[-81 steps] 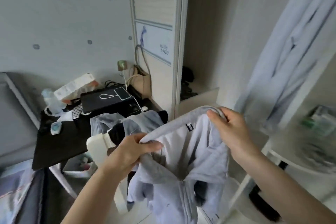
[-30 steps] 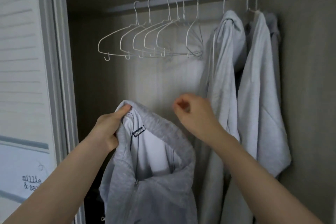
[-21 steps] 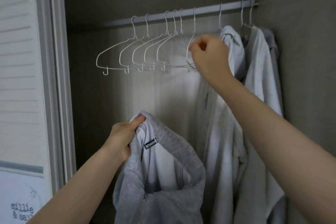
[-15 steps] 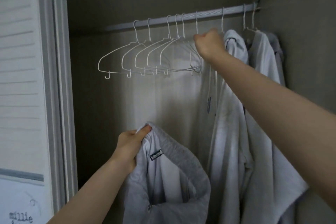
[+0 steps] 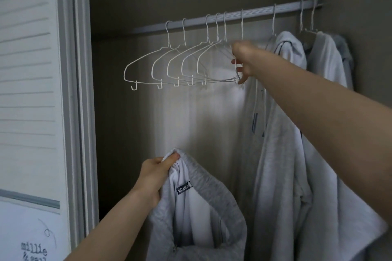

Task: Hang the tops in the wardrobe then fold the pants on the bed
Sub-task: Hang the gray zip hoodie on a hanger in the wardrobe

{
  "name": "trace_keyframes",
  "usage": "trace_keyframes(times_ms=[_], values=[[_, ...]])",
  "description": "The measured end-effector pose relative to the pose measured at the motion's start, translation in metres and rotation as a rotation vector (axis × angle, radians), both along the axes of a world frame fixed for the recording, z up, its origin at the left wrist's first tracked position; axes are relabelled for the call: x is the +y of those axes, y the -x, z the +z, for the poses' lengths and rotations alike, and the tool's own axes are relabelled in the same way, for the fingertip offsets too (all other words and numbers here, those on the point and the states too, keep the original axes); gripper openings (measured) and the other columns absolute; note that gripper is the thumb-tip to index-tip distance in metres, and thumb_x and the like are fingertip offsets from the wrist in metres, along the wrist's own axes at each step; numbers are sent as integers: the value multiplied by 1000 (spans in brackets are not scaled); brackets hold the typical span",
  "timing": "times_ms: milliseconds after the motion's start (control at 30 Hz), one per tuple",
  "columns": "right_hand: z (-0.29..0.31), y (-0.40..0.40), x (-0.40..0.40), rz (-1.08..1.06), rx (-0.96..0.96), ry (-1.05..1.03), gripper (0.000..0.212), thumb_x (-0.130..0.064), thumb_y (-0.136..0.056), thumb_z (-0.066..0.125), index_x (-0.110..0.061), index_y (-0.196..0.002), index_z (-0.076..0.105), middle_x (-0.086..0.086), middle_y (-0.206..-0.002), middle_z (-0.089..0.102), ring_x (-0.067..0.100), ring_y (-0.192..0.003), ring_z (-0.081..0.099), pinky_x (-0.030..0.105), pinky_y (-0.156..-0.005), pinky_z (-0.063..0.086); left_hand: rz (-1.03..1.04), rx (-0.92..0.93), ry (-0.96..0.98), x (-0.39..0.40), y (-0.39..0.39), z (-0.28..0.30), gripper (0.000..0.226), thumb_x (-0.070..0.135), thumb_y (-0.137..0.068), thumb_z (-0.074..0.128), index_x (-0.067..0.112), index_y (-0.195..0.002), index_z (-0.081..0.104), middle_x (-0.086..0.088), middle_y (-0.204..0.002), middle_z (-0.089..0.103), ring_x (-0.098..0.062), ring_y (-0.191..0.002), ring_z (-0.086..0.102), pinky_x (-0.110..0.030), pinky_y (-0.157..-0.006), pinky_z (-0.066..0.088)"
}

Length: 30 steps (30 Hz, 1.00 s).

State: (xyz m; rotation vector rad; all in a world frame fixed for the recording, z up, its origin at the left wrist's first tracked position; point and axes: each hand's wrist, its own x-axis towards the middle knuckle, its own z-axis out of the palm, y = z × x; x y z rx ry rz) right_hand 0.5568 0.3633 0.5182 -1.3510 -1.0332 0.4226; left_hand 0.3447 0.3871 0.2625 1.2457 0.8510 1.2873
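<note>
- L hand (image 5: 153,178) at approx 7 o'clock of frame: fingers and thumb curled round the collar edge of a grey zip hoodie (image 5: 203,216), bunching the fabric at its top corner.
- Hoodie hangs below and to 4 o'clock of that grip; neck opening faces cam, dark neck label (image 5: 184,187) w/ white lettering just right of the fingers. Zip visible lower down, bottom of garment cut off by frame edge.
- R hand (image 5: 244,59) raised, approx 1 o'clock from centre, arm stretched from the lower right. Fingers curled at the right ends of the bare hangers; seems to hold wire of the nearest one, exact hanger cannot tell (motion blur).
- White wire hangers (image 5: 180,65): six hooks count on the wardrobe rail (image 5: 254,14), empty, fanned out toward 9 o'clock of the R hand, small hooks at their lower left tips.
- Hoodie is well apart from the R hand and the hangers, below them at 6–7 o'clock.
- Right of R hand, at 3 o'clock: white hooded top (image 5: 282,133) on a hanger on the rail; pale garment (image 5: 326,61) beside it, another greyish one behind at far right.
- Louvred wardrobe door (image 5: 27,91) at 9 o'clock, small printed text near its bottom.
</note>
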Motion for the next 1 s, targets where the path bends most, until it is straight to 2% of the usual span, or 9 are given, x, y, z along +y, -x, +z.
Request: trace_keyframes(times_ms=[100, 167, 267, 400, 500, 600, 667, 833, 1000], values=[[1, 0, -2, -29, 61, -162, 40, -20, -103, 29, -12, -140, 39, 8, -99, 48, 25, -87, 44, 63, -101, 34, -12, 14, 13, 1, 4, -2, 27, 20, -88, 70, -6, -87, 72, -19, -81, 74, -25, -69, 72, -28, -64, 57], [4, -3, -4, -20, 120, -184, 40, -20, -103, 27, -11, -140, 39, 7, -112, 45, 25, -94, 42, 54, -95, 40, -19, 28, 22, 1, 8, -3, 27, 21, -88, 70, -6, -86, 72, -19, -80, 74, -25, -66, 72, -26, -57, 56], [7, -7, -9, -39, 128, -178, 40, -28, -102, 26, -17, -139, 39, 5, -127, 48, 22, -100, 42, 41, -71, 44, -21, 33, 32, 0, 14, -4, 25, 21, -88, 70, -4, -84, 73, -19, -80, 74, -24, -65, 73, -25, -54, 55], [7, -16, -12, -102, -37, -226, 47, -33, -101, 26, -11, -140, 42, 4, -116, 46, 20, -100, 44, 41, -84, 45, -15, 54, 41, 0, 21, -7, 26, 22, -88, 70, -4, -87, 73, -19, -80, 74, -25, -67, 73, -29, -63, 54], [-6, -11, -22, -140, -44, -266, 32, -35, -100, 30, -19, -115, 52, 1, -105, 55, 20, -96, 50, 33, -65, 44, -8, 64, 38, 1, 23, -7, 27, 21, -88, 70, -5, -87, 72, -19, -79, 74, -24, -66, 72, -30, -65, 54], [-36, 3, -40, -173, -215, -312, 30, -30, -101, 29, -21, -81, 50, 5, -88, 56, 19, -80, 49, 33, -69, 41, 5, 74, 28, 0, 22, -6, 27, 21, -88, 70, -5, -86, 72, -19, -78, 74, -26, -68, 71, -30, -67, 54], [-61, 11, -60, -208, -286, -341, 34, -27, -101, 30, -21, -71, 46, 8, -85, 55, 18, -74, 49, 34, -72, 40, 16, 84, 35, 0, 21, -7, 26, 23, -88, 71, -4, -85, 72, -17, -75, 74, -25, -67, 70, -29, -65, 53], [-139, 34, -117, -143, -155, -360, 34, -21, -102, 33, -19, -71, 48, 2, -76, 57, 12, -68, 51, 27, -66, 41, 33, 136, 61, 0, 11, -16, 33, 30, -88, 70, -3, -94, 70, -21, -90, 72, -30, -86, 68, -29, -75, 49], [-210, 64, -164, -2, 75, -134, 22, -19, -102, 32, -20, -91, 51, -5, -69, 57, 10, -63, 50, 26, -59, 36, 26, 213, 109, 3, 7, -28, 34, 34, -91, 65, 2, -80, 61, -16, -83, 65, -28, -79, 61, -30, -63, 42]])
